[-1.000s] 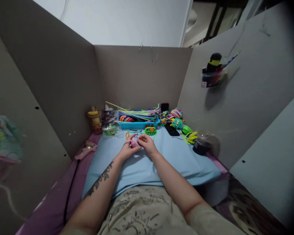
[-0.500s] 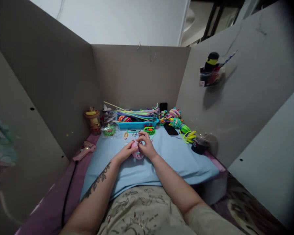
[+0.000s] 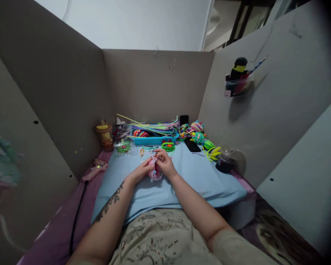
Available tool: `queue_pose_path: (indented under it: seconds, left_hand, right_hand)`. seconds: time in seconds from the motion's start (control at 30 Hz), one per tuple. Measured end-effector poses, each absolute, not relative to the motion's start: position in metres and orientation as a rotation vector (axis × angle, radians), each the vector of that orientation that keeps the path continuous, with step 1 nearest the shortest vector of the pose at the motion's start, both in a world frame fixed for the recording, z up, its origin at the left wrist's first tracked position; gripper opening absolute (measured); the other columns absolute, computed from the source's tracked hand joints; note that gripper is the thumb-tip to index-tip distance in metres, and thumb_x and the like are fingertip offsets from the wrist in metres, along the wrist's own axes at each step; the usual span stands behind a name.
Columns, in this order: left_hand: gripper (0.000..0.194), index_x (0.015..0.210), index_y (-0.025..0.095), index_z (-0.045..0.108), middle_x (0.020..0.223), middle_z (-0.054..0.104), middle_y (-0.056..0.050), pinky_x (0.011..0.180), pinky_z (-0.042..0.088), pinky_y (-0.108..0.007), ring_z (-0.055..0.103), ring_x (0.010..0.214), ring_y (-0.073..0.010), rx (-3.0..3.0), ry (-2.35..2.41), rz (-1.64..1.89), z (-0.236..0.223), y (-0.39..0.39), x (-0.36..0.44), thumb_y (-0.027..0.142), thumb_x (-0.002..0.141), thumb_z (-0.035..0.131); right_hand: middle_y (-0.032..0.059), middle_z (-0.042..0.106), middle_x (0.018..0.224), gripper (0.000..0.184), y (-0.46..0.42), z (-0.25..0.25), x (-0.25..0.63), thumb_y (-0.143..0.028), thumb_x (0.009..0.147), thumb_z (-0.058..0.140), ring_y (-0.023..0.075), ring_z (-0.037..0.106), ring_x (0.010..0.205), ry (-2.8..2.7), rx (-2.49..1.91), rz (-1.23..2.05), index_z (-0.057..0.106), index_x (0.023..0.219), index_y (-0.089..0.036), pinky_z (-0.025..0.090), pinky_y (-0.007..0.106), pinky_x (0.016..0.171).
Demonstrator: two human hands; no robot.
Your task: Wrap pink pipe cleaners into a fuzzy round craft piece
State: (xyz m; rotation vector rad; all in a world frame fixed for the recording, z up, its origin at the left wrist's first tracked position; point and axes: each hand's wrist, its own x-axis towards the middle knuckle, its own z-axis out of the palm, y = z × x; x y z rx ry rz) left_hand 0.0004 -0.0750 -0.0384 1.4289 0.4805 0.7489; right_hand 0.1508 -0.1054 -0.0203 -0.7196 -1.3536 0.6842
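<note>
A small pink rounded craft piece [image 3: 155, 175], seemingly made of bent pipe cleaners, is held above the blue cloth [image 3: 193, 184]. My left hand [image 3: 142, 171] grips its left side with thumb and fingers. At its upper right, my right hand [image 3: 166, 164] pinches the piece with bent fingers; the exact spot under the fingertips is hidden. Just beyond the hands lie an orange U-shaped bit [image 3: 142, 152], small scissors [image 3: 151, 151] and a green oval pipe-cleaner piece [image 3: 168, 147].
A blue tray [image 3: 149, 141] heaped with pipe cleaners stands at the back. Colourful finished pieces [image 3: 198, 138], a phone [image 3: 192, 145] and a dark lidded cup [image 3: 224, 163] are on the right. A tumbler [image 3: 105, 136] and a pink glue gun [image 3: 96, 169] with a black cord sit left.
The pink piece has turned slightly, showing more of its darker pink inside. My right fingers have shifted a little along its top. My left hand keeps its grip.
</note>
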Motion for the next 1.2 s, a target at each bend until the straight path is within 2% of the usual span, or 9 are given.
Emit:
queue_pose_path:
  seconds: [0.1, 0.17, 0.27, 0.4, 0.57, 0.7, 0.87, 1.0, 1.2]
  left_hand:
    - [0.069, 0.129, 0.016, 0.05, 0.115, 0.062, -0.011, 0.084, 0.047, -0.033, 0.059, 0.099, -0.0245, 1.439, 0.484, 0.779, -0.036, -0.074, 0.001, 0.048, 0.071, 0.069]
    - [0.068, 0.129, 0.016, 0.05, 0.121, 0.059, -0.011, 0.09, 0.045, -0.034, 0.056, 0.106, -0.0259, 1.56, 0.524, 0.874, -0.034, -0.073, 0.001, 0.047, 0.072, 0.069]
    - [0.066, 0.131, 0.017, 0.047, 0.13, 0.052, -0.011, 0.101, 0.039, -0.039, 0.049, 0.118, -0.027, 1.831, 0.69, 1.082, -0.034, -0.069, 0.001, 0.042, 0.074, 0.068]
    - [0.06, 0.132, 0.02, 0.047, 0.131, 0.048, -0.011, 0.109, 0.031, -0.044, 0.04, 0.128, -0.0266, 2.164, 0.915, 1.325, -0.038, -0.066, 0.002, 0.036, 0.077, 0.066]
    - [0.058, 0.131, 0.022, 0.049, 0.13, 0.045, -0.012, 0.108, 0.035, -0.047, 0.039, 0.128, -0.0281, 2.36, 0.972, 1.328, -0.039, -0.066, 0.003, 0.031, 0.077, 0.065]
    - [0.061, 0.134, 0.022, 0.048, 0.133, 0.038, -0.013, 0.107, 0.034, -0.048, 0.039, 0.127, -0.0303, 2.415, 1.057, 1.293, -0.041, -0.066, 0.003, 0.03, 0.076, 0.064]
    - [0.062, 0.137, 0.023, 0.046, 0.134, 0.037, -0.013, 0.107, 0.031, -0.05, 0.038, 0.126, -0.0319, 2.432, 1.022, 1.282, -0.044, -0.063, -0.001, 0.03, 0.077, 0.062]
    - [0.063, 0.137, 0.022, 0.045, 0.133, 0.036, -0.013, 0.107, 0.032, -0.049, 0.039, 0.125, -0.0307, 2.39, 1.047, 1.318, -0.043, -0.062, -0.002, 0.03, 0.077, 0.062]
    - [0.067, 0.135, 0.022, 0.043, 0.128, 0.04, -0.012, 0.106, 0.035, -0.047, 0.042, 0.122, -0.0284, 2.281, 1.122, 1.436, -0.043, -0.062, 0.002, 0.026, 0.073, 0.067]
  right_hand:
    - [0.0048, 0.053, 0.11, 0.007, -0.105, -0.019, 0.153, -0.017, 0.071, 0.062, 0.02, 0.055, 0.104, -1.372, -0.738, 0.693, 0.058, 0.075, -0.023, 0.046, 0.035, 0.088]
    - [0.0053, 0.054, 0.111, 0.014, -0.105, -0.019, 0.155, -0.015, 0.07, 0.059, 0.0213, 0.053, 0.108, -1.379, -0.768, 0.67, 0.061, 0.081, -0.023, 0.046, 0.033, 0.085]
    - [0.0057, 0.056, 0.107, 0.015, -0.104, -0.02, 0.159, -0.017, 0.072, 0.057, 0.0213, 0.055, 0.105, -1.375, -0.832, 0.564, 0.062, 0.086, -0.023, 0.046, 0.032, 0.082]
    - [0.0065, 0.056, 0.103, 0.016, -0.106, -0.021, 0.158, -0.023, 0.077, 0.061, 0.0214, 0.055, 0.102, -1.453, -0.916, 0.365, 0.064, 0.092, -0.022, 0.046, 0.034, 0.084]
    - [0.0063, 0.056, 0.102, 0.01, -0.105, -0.024, 0.155, -0.028, 0.08, 0.063, 0.0217, 0.054, 0.102, -1.561, -0.931, 0.285, 0.067, 0.088, -0.023, 0.041, 0.04, 0.096]
    - [0.0063, 0.055, 0.103, 0.008, -0.106, -0.024, 0.153, -0.029, 0.083, 0.061, 0.0218, 0.053, 0.104, -1.638, -0.928, 0.256, 0.065, 0.081, -0.022, 0.039, 0.041, 0.098]
    - [0.0069, 0.057, 0.105, 0.005, -0.112, -0.021, 0.145, -0.026, 0.083, 0.061, 0.0241, 0.049, 0.108, -1.868, -0.866, 0.14, 0.065, 0.084, -0.023, 0.037, 0.044, 0.099]
    - [0.006, 0.058, 0.102, 0.012, -0.115, -0.021, 0.145, -0.023, 0.085, 0.056, 0.0234, 0.05, 0.103, -1.896, -0.857, 0.091, 0.068, 0.087, -0.026, 0.039, 0.043, 0.096]
    - [0.0067, 0.061, 0.095, 0.027, -0.12, -0.014, 0.154, -0.035, 0.093, 0.044, 0.0226, 0.055, 0.096, -1.677, -0.857, 0.157, 0.069, 0.091, -0.025, 0.041, 0.043, 0.091]
